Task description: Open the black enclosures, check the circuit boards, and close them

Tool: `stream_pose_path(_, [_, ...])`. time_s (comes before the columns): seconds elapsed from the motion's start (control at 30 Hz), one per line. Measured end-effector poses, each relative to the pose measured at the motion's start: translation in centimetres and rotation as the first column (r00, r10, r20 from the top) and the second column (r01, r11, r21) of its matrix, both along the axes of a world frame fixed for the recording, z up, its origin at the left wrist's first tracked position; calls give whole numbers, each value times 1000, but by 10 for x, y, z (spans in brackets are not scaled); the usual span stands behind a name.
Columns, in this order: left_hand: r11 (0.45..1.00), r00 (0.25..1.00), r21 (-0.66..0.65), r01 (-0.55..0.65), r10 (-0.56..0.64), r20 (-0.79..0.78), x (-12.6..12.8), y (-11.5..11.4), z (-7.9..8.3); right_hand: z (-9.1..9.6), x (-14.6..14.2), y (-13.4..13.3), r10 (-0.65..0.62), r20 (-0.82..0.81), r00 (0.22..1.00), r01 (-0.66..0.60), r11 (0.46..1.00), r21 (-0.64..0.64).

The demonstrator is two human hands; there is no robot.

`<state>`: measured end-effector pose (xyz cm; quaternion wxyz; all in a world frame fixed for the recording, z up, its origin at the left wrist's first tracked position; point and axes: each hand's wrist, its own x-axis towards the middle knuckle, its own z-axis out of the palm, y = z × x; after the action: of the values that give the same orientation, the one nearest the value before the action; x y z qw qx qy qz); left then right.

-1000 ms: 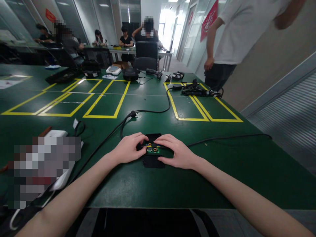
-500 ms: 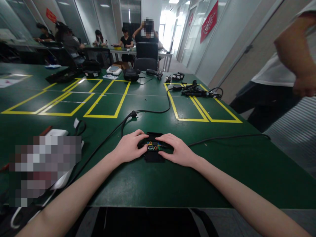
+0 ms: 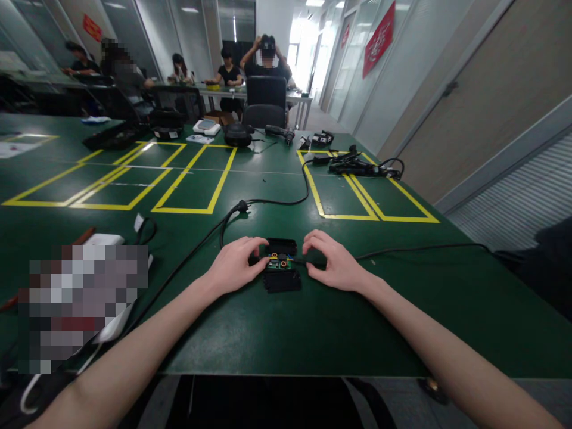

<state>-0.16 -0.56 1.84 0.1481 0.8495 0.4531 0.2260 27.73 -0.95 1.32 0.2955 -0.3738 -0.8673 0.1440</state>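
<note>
A small black box [image 3: 280, 281] lies open on the green table [image 3: 313, 333], with a green circuit board [image 3: 277, 261] showing inside it. My left hand [image 3: 235, 266] rests against the box's left side, fingers curled and pinched on its edge. My right hand [image 3: 335, 262] sits just right of the box, fingers pinched on a black cable [image 3: 420, 248] that leaves the box to the right. Another black cable [image 3: 210, 229] runs off from the box's left side toward the back.
Yellow tape rectangles [image 3: 192, 179] mark the table's middle. Black tools and cords [image 3: 357, 165] lie at the back right, more devices [image 3: 236, 134] at the far edge. A white device [image 3: 105, 240] sits at the left. Several people sit at distant tables.
My right hand has slid right off the box onto the cable. The box has shifted slightly away from me. A person who stood at the right has walked out of view.
</note>
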Motion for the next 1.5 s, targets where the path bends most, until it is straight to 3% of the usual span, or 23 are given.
stream_pose_path(0.13, [999, 1000, -30, 15, -15, -14, -2, 3, 2, 2, 10, 5, 24, 139, 990, -26, 1000, 17])
stream_pose_path(0.33, [997, 998, -73, 4, -9, -65, -5, 8, 8, -3, 12, 8, -55, 104, 993, 62, 996, -69])
stream_pose_path(0.47, [987, 1000, -163, 12, -10, 13, -7, 9, 10, -1, 11, 6, -72, 62, 995, 80, 988, -131])
stream_pose_path(0.67, [926, 969, -357, 122, -34, 243, -10, 7, 16, 4, 7, 0, -43, -82, 996, 32, 991, -133])
stream_pose_path(0.87, [869, 956, -449, 207, -83, 281, -11, 4, 23, 8, 6, -3, -15, -114, 993, 6, 997, -81])
stream_pose_path(1.2, [786, 942, -552, 279, -111, 318, -9, -2, 23, 7, 8, -7, 92, -70, 993, -102, 982, -160])
stream_pose_path(1.4, [786, 945, -553, 276, -118, 304, -9, -2, 22, 4, 8, -6, 98, -43, 994, -104, 981, -166])
stream_pose_path(1.5, [815, 952, -515, 265, -136, 274, -10, 0, 18, 2, 8, -6, 86, -10, 996, -86, 983, -162])
